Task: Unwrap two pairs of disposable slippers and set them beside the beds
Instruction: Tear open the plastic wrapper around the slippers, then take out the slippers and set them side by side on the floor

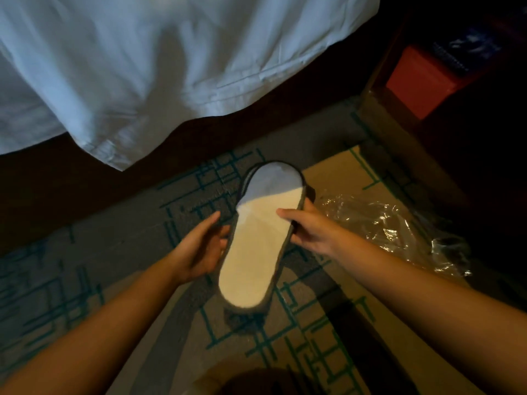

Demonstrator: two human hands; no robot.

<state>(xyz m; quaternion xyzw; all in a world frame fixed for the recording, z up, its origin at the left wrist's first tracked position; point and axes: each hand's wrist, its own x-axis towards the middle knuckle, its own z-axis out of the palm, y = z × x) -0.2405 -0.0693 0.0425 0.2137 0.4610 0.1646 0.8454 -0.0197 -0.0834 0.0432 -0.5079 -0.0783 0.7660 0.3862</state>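
A flat pair of disposable slippers [258,246], stacked together with a pale sole face up and a dark grey rim, hangs above the patterned carpet in front of me. My right hand [309,230] pinches its right edge, thumb on top and fingers underneath. My left hand [202,246] cups the left edge with its fingers curled under the stack. The empty clear plastic wrapper [393,229] lies crumpled on the carpet to the right. The bed with its white sheet [159,67] fills the upper left.
The bed's dark base [85,189] runs diagonally across the view. A dark wooden nightstand [399,115] stands at the right with a red box [422,81] inside it. Carpet with teal lines [313,337] stretches below my arms.
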